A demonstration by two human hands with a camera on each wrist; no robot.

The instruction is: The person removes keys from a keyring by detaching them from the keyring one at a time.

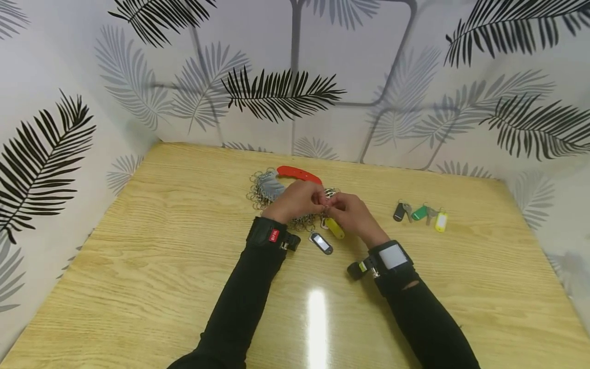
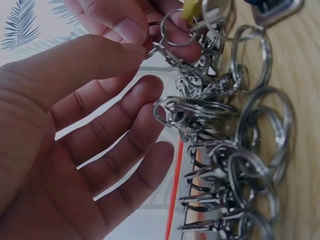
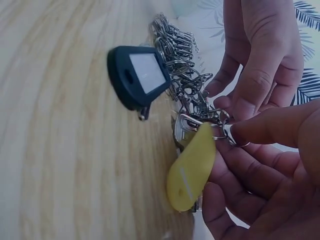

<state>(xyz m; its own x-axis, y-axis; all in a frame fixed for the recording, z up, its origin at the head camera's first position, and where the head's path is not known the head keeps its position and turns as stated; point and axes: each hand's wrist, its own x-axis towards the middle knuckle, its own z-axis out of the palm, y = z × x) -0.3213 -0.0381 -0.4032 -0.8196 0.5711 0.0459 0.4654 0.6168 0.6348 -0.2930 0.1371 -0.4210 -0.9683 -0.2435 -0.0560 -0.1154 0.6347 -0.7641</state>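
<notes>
Side by side above the table, my left hand and right hand meet at the fingertips. Thumb and index of the left pinch a small metal ring at the end of a clasp. The right pinches a split ring by the yellow key tag, whose key is mostly hidden. A dark key tag with a white label lies on the table close by. Many metal clasps and rings are heaped by the left hand, beside a grey piece and a red curved strip.
On the right of the wooden table lie a black key tag, a green key tag and another yellow key tag, with keys among them. A leaf-patterned covering stands behind the table.
</notes>
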